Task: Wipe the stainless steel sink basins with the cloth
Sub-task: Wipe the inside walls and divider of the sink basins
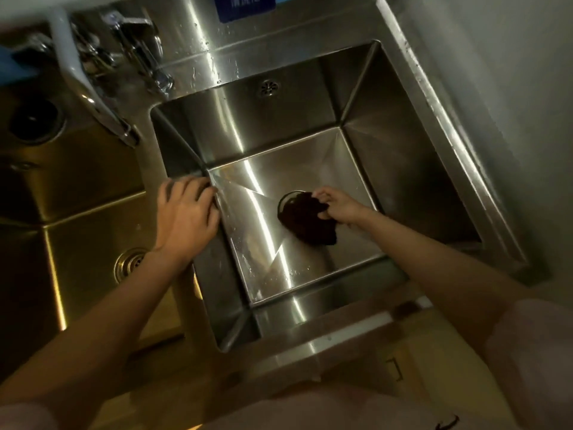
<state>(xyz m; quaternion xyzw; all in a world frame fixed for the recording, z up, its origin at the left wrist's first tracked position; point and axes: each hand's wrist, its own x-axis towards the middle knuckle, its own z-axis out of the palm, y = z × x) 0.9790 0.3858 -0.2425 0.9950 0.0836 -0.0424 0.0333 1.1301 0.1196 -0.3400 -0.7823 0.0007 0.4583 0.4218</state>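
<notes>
Hands: right (339, 205) around crumpled dark cloth (305, 219).

The right sink (403, 169) is shiny silver. The cloth (305, 218) in it is very dark, almost black. The left sink (77, 181) looks golden yellow. A blue sign (245, 6) sits on the far wall.

Chrome faucet (102, 110), blue sign (245, 6) on the backsplash.
</notes>
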